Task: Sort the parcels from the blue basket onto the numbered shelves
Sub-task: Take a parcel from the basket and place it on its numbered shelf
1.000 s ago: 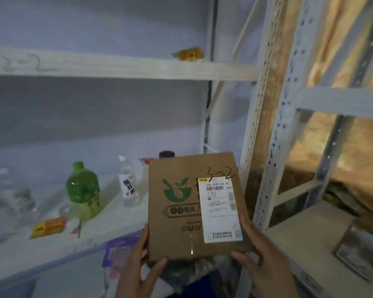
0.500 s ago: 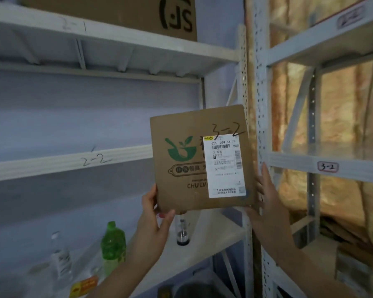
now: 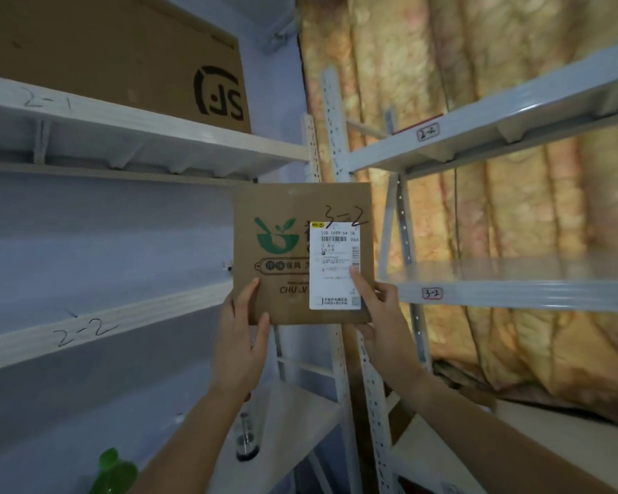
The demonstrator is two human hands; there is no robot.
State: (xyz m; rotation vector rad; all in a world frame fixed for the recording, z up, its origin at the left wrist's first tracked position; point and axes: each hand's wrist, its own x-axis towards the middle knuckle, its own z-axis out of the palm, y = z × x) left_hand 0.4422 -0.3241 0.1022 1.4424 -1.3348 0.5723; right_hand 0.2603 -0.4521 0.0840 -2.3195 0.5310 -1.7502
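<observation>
Left hand (image 3: 241, 336), right hand (image 3: 379, 315) hold parcel (image 3: 282, 208) upright; label (image 3: 334, 258) reads upright.

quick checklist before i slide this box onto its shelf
1. Grip: left hand and right hand both hold the box at its lower edge: ok.
2. Number: handwritten mark on the box reads 3-2: ok.
3. Target: shelf tag on the right reads 3-2: ok.
4. Room on that shelf: nothing shows on the visible part, the rest runs out of frame: cannot tell.
5. Lined up: the box is left of the shelf, not over it: not ok.
</observation>
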